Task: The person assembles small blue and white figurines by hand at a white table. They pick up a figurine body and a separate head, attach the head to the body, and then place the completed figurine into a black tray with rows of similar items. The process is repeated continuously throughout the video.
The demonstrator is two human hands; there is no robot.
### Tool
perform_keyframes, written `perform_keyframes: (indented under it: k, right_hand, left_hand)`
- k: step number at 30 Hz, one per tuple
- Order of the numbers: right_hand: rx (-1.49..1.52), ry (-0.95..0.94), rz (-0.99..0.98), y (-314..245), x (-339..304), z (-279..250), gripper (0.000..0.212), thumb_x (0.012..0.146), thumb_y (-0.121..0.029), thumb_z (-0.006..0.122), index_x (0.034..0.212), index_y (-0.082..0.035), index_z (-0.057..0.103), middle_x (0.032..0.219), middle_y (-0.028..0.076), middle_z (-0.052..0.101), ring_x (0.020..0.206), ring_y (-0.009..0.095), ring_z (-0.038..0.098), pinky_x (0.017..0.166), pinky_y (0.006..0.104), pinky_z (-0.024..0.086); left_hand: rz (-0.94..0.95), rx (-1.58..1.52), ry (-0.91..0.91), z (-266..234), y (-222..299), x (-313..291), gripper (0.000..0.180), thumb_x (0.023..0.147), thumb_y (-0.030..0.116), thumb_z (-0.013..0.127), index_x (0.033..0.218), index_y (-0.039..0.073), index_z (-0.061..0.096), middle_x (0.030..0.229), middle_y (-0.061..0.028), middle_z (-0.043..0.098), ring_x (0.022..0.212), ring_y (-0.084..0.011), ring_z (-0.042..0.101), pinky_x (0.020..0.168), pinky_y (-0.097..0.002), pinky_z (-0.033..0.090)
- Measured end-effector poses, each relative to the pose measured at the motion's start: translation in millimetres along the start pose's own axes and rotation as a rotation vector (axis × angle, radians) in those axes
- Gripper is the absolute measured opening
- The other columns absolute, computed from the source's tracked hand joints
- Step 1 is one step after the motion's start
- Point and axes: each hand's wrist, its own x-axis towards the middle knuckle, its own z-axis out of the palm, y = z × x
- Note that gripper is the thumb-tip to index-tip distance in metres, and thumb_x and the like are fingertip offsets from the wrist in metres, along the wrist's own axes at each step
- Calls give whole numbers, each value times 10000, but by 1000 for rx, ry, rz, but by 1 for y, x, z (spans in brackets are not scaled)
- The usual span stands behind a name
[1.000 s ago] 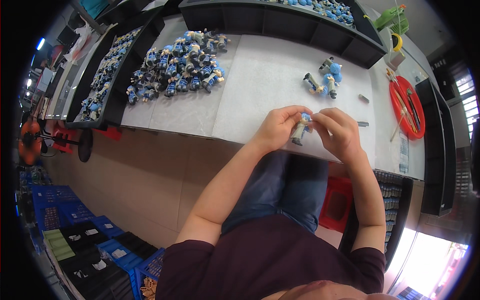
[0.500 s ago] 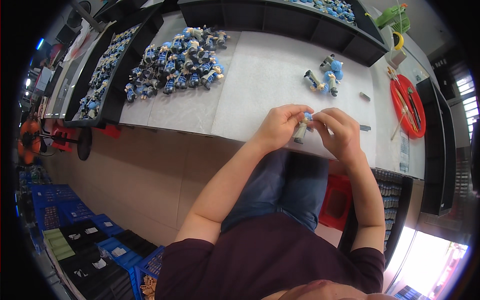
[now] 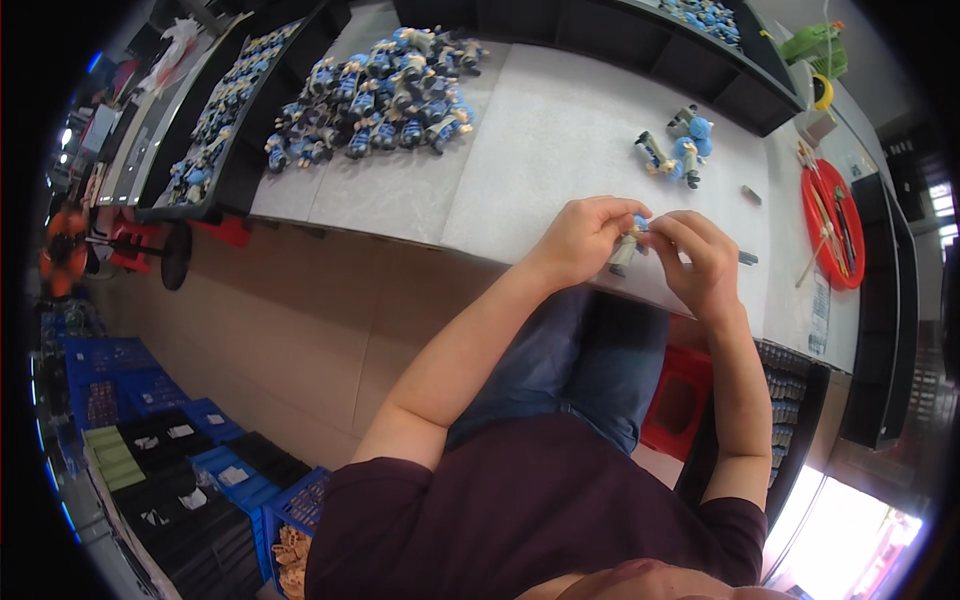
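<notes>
Between my hands, over the table's front edge, is a small figurine [image 3: 624,256] with a blue top and grey-beige lower body. My left hand [image 3: 583,240] pinches it by the upper part. The fingers of my right hand [image 3: 697,258] are pressed together at the figurine's head from the other side; whether they hold a small part is hidden. Beyond my hands lie a few more blue-topped figurines [image 3: 690,152]. To the left at the back, a big pile of similar figurines [image 3: 375,95] covers part of the table.
Black trays of figurines stand at the left [image 3: 228,165] and along the back [image 3: 640,62]. On the right, a red oval tray [image 3: 851,262] holds thin tools. A small grey block [image 3: 751,195] lies on the white table [image 3: 540,130]. Below right is a red stool [image 3: 680,400].
The whole view has shifted slightly, so the table appears further right and higher. Both hands keep their grip at the figurine with little visible difference.
</notes>
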Motion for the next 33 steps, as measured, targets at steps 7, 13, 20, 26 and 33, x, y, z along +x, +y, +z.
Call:
perform_keyframes:
  k: [7, 13, 20, 26, 33]
  right_hand:
    - [30, -16, 2, -4, 1, 0, 124, 651, -35, 693, 747, -31, 616, 701, 59, 605, 587, 187, 570, 498, 275, 450]
    - [13, -21, 3, -3, 2, -2, 109, 659, -58, 692, 739, -46, 619, 696, 47, 604, 583, 186, 571, 496, 275, 447]
    - [7, 0, 39, 4, -4, 1, 120, 654, -86, 700, 744, -57, 626, 695, 39, 607, 581, 182, 575, 495, 275, 448]
    - [-3, 13, 26, 2, -4, 2, 119, 656, -90, 700, 743, -54, 626, 689, 39, 606, 573, 182, 572, 489, 272, 444]
    - [1, -21, 28, 3, -4, 0, 112, 660, -98, 698, 736, -58, 625, 676, 38, 602, 556, 177, 567, 477, 270, 439]
  left_hand:
    - [-15, 28, 16, -1, 0, -3, 209, 872, 22, 438, 992, 6, 608, 733, -14, 576, 647, -38, 479, 591, -184, 411]
    - [-5, 6, 5, 0, -2, -2, 215, 875, 21, 431, 1002, 2, 604, 740, -9, 576, 648, -36, 478, 593, -177, 406]
    - [-61, -15, -21, 1, 4, 0, 230, 879, 10, 410, 1009, 1, 599, 753, -6, 578, 638, -28, 469, 574, -167, 390]
    - [-35, -5, -7, 1, 1, -1, 230, 873, 8, 419, 1011, 6, 602, 704, 11, 541, 588, -25, 421, 537, -171, 363]
    - [-33, 47, 0, 1, 2, -2, 228, 866, 2, 426, 999, 11, 611, 698, 12, 538, 585, -25, 419, 528, -172, 360]
